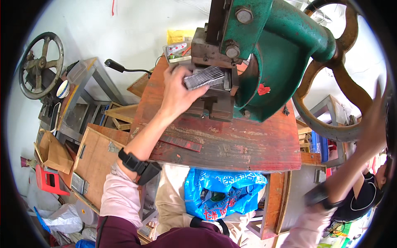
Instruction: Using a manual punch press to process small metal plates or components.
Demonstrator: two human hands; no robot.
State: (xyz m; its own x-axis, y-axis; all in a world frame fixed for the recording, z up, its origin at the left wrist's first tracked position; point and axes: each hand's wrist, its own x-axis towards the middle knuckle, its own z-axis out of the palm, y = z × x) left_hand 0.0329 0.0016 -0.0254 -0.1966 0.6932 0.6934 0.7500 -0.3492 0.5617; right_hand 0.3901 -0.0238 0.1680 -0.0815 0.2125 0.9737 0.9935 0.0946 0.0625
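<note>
My left hand is closed round a stack of thin grey metal strips, thumb below and fingers above. It holds the stack tilted at the die block of a green hand press, over the slotted steel base. Whether the stack touches the die is hidden. My right hand is raised at the far right, smeared by motion, beside the press's large worn handwheel. Its fingers are too blurred to read, and I cannot tell whether they touch the rim.
The press stands on a worn red-brown wooden table, where a narrow flat bar lies. A blue plastic bag sits below the front edge. At left are a wooden board, a red stool and another handwheel. Another person is at right.
</note>
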